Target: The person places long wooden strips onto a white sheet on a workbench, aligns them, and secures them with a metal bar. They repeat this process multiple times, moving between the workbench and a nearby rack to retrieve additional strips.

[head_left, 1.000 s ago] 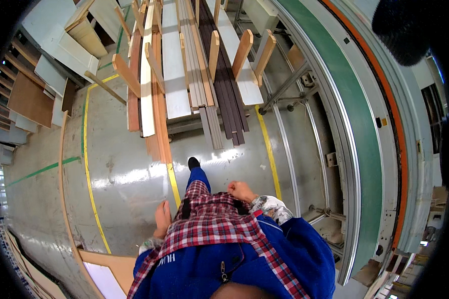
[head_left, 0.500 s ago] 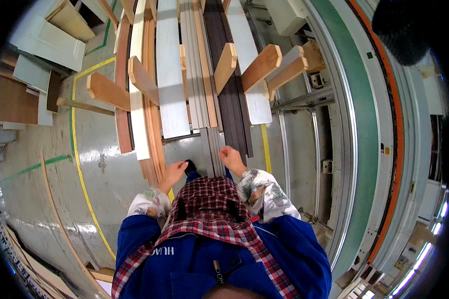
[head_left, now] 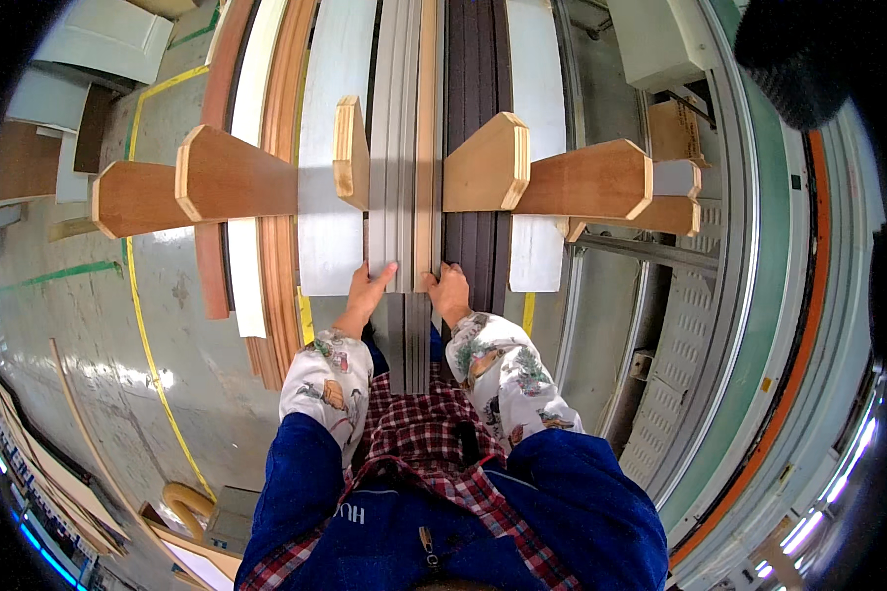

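Observation:
A stack of long grey moulding strips (head_left: 392, 177), with a tan strip (head_left: 425, 148) along its right side, lies lengthwise between upright wooden rack arms. At its near end my left hand (head_left: 367, 294) is closed on the left edge, thumb on top. My right hand (head_left: 449, 293) is closed on the right edge, by the tan strip; its fingertips are partly hidden. Below the stack, a darker grey strip bundle (head_left: 410, 345) sticks out toward my apron. Dark brown strips (head_left: 471, 246) lie just right of my right hand, and a white board (head_left: 332, 246) lies left of my left hand.
Wooden rack arms (head_left: 238, 172) stand up on the left, and more arms (head_left: 586, 179) on the right. Reddish-brown mouldings (head_left: 276, 246) lie farther left. A long machine with an orange edge strip (head_left: 803, 345) runs along the right. A yellow floor line (head_left: 148, 325) crosses the left floor.
I have moved closer to the rack, so its arms look nearer. Both hands have gone forward from above the near strip end and closed on the stack's two edges.

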### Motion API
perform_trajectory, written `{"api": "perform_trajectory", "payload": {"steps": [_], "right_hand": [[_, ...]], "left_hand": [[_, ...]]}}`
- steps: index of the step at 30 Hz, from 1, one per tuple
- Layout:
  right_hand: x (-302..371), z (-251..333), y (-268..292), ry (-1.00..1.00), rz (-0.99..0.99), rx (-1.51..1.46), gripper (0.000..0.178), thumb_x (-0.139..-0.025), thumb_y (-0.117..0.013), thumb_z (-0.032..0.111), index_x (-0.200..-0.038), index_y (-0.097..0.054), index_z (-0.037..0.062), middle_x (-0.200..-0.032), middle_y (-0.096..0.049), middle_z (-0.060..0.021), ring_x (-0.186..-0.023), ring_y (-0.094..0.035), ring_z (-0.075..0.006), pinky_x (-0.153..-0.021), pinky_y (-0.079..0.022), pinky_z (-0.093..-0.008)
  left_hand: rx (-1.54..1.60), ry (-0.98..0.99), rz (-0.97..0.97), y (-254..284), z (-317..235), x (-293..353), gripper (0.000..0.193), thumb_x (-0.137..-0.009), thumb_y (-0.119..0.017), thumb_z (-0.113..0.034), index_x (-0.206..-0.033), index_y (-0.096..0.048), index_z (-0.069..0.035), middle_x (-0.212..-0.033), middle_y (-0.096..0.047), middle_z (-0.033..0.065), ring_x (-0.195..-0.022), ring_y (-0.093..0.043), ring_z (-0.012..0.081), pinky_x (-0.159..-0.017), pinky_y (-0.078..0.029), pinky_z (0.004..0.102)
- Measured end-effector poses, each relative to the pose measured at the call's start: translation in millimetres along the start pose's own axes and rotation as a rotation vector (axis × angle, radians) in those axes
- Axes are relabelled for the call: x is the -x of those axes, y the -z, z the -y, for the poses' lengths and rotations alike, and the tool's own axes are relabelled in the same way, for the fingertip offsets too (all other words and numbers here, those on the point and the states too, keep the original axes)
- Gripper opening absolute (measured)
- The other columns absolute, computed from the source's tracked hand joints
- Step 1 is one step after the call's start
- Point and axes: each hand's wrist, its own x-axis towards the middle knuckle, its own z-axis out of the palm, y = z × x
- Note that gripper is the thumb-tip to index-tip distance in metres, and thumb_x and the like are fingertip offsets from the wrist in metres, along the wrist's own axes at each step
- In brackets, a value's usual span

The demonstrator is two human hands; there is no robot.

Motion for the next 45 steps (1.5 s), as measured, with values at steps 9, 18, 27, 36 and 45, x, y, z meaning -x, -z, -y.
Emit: {"api": "perform_trajectory", "payload": {"steps": [9, 18, 27, 36, 45], "right_hand": [[35, 52, 23, 0.184, -0.216, -0.039, 0.07, -0.068, -0.058, -0.011, -0.131, -0.029, -0.0026, -0.123, -0.036, -0.0244, -0.111, -0.038, -0.0427, -0.093, -0.037, -0.0452], [26, 65, -29, 0.135, -0.199, -0.074, 0.08, -0.073, -0.058, 0.001, -0.135, -0.008, -0.0126, -0.135, -0.023, -0.0331, -0.121, -0.028, -0.0461, -0.101, -0.027, -0.0486], [1, 70, -22, -0.133, -0.097, -0.061, 0.072, -0.074, -0.06, 0.008, -0.13, -0.019, -0.0103, -0.12, -0.039, -0.0298, -0.108, -0.039, -0.0451, -0.096, -0.031, -0.0486], [-19, 47, -45, -0.248, -0.064, -0.158, 0.053, -0.074, -0.063, 0.016, -0.12, -0.044, -0.0005, -0.109, -0.046, -0.0251, -0.103, -0.045, -0.0409, -0.092, -0.036, -0.0441], [-1, 85, -4, -0.207, -0.129, -0.436, 0.097, -0.067, -0.076, 0.037, -0.133, -0.018, -0.0034, -0.117, -0.037, -0.0284, -0.107, -0.042, -0.036, -0.089, -0.04, -0.0402]], "left_hand": [[-0.14, 0.13, -0.147, -2, -66, 10, 0.097, -0.053, -0.08, -0.05, -0.118, -0.044, 0.012, -0.115, -0.05, 0.0273, -0.108, -0.051, 0.0369, -0.091, -0.043, 0.0388], [-0.285, 0.025, -0.325, -6, -68, 13, 0.077, -0.053, -0.08, -0.042, -0.104, -0.054, 0.01, -0.094, -0.062, 0.0257, -0.09, -0.061, 0.0364, -0.08, -0.049, 0.0385], [-0.148, 0.007, -0.177, 18, -87, 21, 0.067, -0.056, -0.081, -0.039, -0.098, -0.057, 0.007, -0.086, -0.065, 0.0214, -0.084, -0.064, 0.0326, -0.076, -0.05, 0.0367], [-0.181, -0.056, -0.087, 26, -63, 14, 0.059, -0.061, -0.077, -0.037, -0.105, -0.058, -0.001, -0.093, -0.06, 0.0223, -0.089, -0.06, 0.0344, -0.079, -0.049, 0.0379], [-0.162, -0.131, -0.212, 13, -72, 27, 0.054, -0.072, -0.066, -0.028, -0.112, -0.051, 0.004, -0.117, -0.044, 0.0259, -0.103, -0.049, 0.0405, -0.089, -0.042, 0.0416]]}}
